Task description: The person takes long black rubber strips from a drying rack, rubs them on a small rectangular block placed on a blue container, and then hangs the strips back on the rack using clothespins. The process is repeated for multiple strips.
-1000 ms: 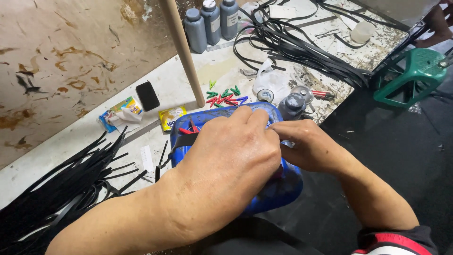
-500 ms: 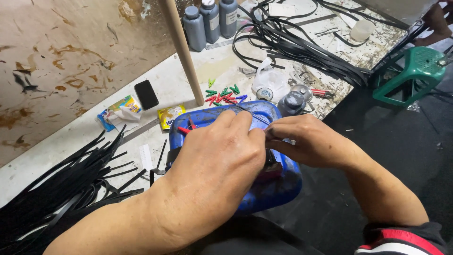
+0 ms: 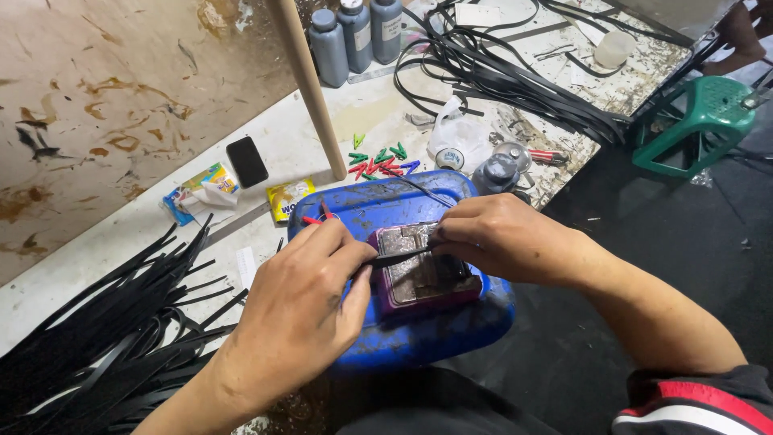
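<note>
Workbench [image 3: 105, 242] fills the upper left of the frame, strewn with black strips [image 3: 105, 338] at lower left and more at top centre. At centre lies a blue plastic can [image 3: 419, 338] carrying a purple-edged metal block [image 3: 423, 278]. The left hand [image 3: 302, 310] and right hand [image 3: 503, 238] each pinch one end of a short black strip [image 3: 398, 258] stretched across the block. Small coloured pegs [image 3: 378, 159] sit above the can.
</note>
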